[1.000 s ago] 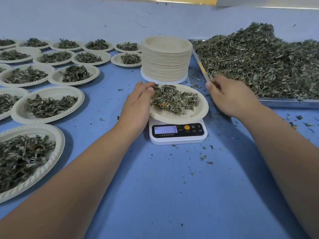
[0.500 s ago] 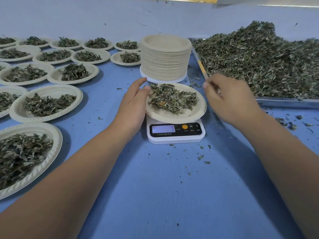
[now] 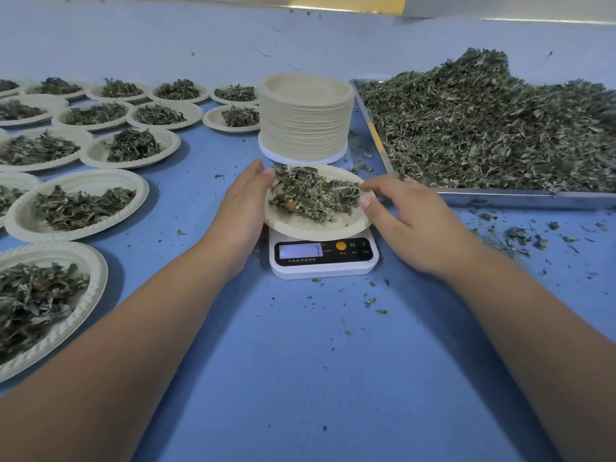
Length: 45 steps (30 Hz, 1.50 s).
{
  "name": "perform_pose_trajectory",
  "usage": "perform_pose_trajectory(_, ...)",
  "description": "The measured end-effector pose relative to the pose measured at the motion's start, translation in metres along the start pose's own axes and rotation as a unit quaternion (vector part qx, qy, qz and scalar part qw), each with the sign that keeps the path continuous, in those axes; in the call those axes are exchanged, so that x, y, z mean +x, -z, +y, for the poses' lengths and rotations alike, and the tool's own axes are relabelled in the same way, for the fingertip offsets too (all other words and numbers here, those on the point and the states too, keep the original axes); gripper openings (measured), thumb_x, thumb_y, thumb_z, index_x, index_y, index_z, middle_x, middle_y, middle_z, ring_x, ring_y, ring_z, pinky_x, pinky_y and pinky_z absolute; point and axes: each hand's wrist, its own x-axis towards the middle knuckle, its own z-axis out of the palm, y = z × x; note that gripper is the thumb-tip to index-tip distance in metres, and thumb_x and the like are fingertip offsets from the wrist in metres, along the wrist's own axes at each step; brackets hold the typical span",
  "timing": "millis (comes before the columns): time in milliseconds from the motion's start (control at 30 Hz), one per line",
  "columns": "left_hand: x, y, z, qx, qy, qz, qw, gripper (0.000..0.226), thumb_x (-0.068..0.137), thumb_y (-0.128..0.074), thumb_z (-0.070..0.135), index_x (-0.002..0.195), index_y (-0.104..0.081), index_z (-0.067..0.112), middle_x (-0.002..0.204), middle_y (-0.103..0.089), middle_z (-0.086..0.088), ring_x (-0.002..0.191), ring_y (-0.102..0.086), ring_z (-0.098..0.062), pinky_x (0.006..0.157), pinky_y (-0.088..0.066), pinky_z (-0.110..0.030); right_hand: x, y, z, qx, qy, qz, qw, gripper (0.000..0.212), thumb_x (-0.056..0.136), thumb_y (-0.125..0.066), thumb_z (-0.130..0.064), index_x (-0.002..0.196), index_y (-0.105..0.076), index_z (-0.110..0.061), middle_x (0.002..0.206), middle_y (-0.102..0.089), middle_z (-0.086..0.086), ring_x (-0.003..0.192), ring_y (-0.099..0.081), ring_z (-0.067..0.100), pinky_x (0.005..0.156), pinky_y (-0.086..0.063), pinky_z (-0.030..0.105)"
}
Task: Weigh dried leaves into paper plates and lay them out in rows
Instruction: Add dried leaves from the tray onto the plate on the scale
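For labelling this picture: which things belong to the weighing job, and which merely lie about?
Job: white digital scale; round paper plate of dried leaves; stack of empty paper plates; metal tray of leaves; filled plates in rows.
Lying about: scattered leaf crumbs on blue table.

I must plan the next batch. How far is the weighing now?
Done: many filled plates lie in rows on the left. In hand: one plate of leaves sits on the scale, left hand at its rim, right hand at its leaves. Left: a tall stack of empty plates and a full tray of leaves.
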Motion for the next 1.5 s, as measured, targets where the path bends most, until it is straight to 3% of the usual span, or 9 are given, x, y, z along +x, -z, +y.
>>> perform_pose_trajectory(200, -0.002, -0.002, 0.008, -0.097, 0.07, 0.046, 0.992, 0.059, 0.083, -0.055, 0.049, 0.14, -0.059, 0.033, 0.148, -0.056, 0.006, 0.138, -0.051, -0.02, 0.118, -0.037, -0.05, -0.004, -0.004, -0.008, 0.04, -0.002, -0.029, 0.999, 0.05, 0.094, -0.029, -0.069, 0.123, -0.054, -0.036, 0.081, -0.068, -0.004, 0.092, -0.053, -0.007, 0.116, -0.027, 0.041)
perform_pose_trajectory(400, -0.004, -0.005, 0.018, -0.202, 0.07, 0.171, 0.962, 0.036, 0.101, -0.041, 0.009, 0.107, -0.073, 0.024, 0.124, -0.07, -0.008, 0.112, -0.069, -0.027, 0.102, -0.054, -0.049, -0.01, -0.002, -0.012, 0.053, 0.035, -0.066, 0.996, 0.05, 0.086, -0.048, -0.076, 0.125, -0.052, -0.045, 0.114, -0.062, -0.022, 0.09, -0.047, -0.008, 0.114, -0.028, 0.028)
perform_pose_trajectory(600, -0.001, -0.001, 0.029, -0.223, 0.093, 0.151, 0.958, 0.038, 0.102, -0.036, 0.005, 0.109, -0.071, 0.02, 0.133, -0.063, -0.013, 0.117, -0.065, -0.031, 0.102, -0.053, -0.053, -0.009, 0.007, -0.019, 0.076, 0.037, -0.039, 0.996, 0.062, 0.071, -0.056, -0.089, 0.12, -0.056, -0.051, 0.094, -0.072, -0.011, 0.057, -0.058, -0.002, 0.062, -0.046, 0.025)
perform_pose_trajectory(767, -0.001, 0.007, 0.062, -0.209, 0.076, 0.146, 0.964, 0.041, 0.101, -0.036, 0.006, 0.104, -0.073, 0.024, 0.137, -0.062, -0.011, 0.124, -0.061, -0.031, 0.106, -0.05, -0.054, 0.007, 0.028, -0.035, 0.079, 0.022, -0.064, 0.995, 0.07, 0.06, -0.048, -0.099, 0.115, -0.053, -0.058, 0.102, -0.075, 0.004, 0.091, -0.07, 0.019, 0.087, -0.056, 0.035)
perform_pose_trajectory(900, -0.001, 0.012, 0.097, -0.193, 0.057, 0.156, 0.967, 0.045, 0.102, -0.034, 0.005, 0.101, -0.074, 0.026, 0.147, -0.056, -0.009, 0.132, -0.055, -0.028, 0.108, -0.048, -0.052, 0.026, 0.054, -0.056, 0.082, 0.039, -0.061, 0.994, 0.069, 0.064, -0.056, -0.09, 0.122, -0.055, -0.053, 0.128, -0.063, -0.019, 0.104, -0.06, -0.001, 0.077, -0.038, 0.004)
perform_pose_trajectory(1033, 0.005, 0.014, 0.12, -0.2, 0.06, 0.161, 0.965, 0.049, 0.102, -0.032, 0.006, 0.121, -0.073, 0.024, 0.153, -0.05, -0.009, 0.13, -0.055, -0.026, 0.109, -0.048, -0.053, 0.045, 0.073, -0.069, 0.107, 0.027, -0.071, 0.991, 0.081, 0.059, -0.062, -0.086, 0.13, -0.055, -0.049, 0.154, -0.036, -0.023, 0.134, -0.042, 0.001, 0.103, -0.038, 0.017)
perform_pose_trajectory(1167, 0.016, 0.015, 0.138, -0.188, 0.046, 0.165, 0.967, 0.047, 0.101, -0.034, 0.004, 0.125, -0.071, 0.021, 0.145, -0.054, -0.006, 0.091, -0.058, -0.012, 0.091, -0.047, -0.039, 0.061, 0.08, -0.074, 0.104, 0.024, -0.084, 0.991, 0.069, 0.06, -0.065, -0.085, 0.118, -0.058, -0.049, 0.119, -0.045, -0.038, 0.1, -0.052, -0.014, 0.078, -0.036, 0.007)
perform_pose_trajectory(1300, 0.035, 0.02, 0.153, -0.185, 0.049, 0.174, 0.966, 0.053, 0.103, -0.028, -0.003, 0.133, -0.067, 0.015, 0.142, -0.057, -0.007, 0.123, -0.058, -0.021, 0.088, -0.05, -0.038, 0.086, 0.081, -0.074, 0.125, 0.007, -0.075, 0.989, 0.058, 0.059, -0.072, -0.081, 0.101, -0.061, -0.043, 0.119, -0.058, -0.027, 0.104, -0.061, -0.001, 0.09, -0.051, 0.027)
perform_pose_trajectory(1500, 0.069, 0.022, 0.163, -0.171, 0.044, 0.16, 0.971, 0.05, 0.102, -0.03, 0.002, 0.114, -0.074, 0.022, 0.138, -0.058, -0.006, 0.121, -0.06, -0.021, 0.092, -0.051, -0.04, 0.126, 0.083, -0.071, 0.109, 0.011, -0.052, 0.993, 0.047, 0.061, -0.08, -0.072, 0.089, -0.065, -0.038, 0.088, -0.059, -0.035, 0.072, -0.056, -0.013, 0.06, -0.04, 0.014)
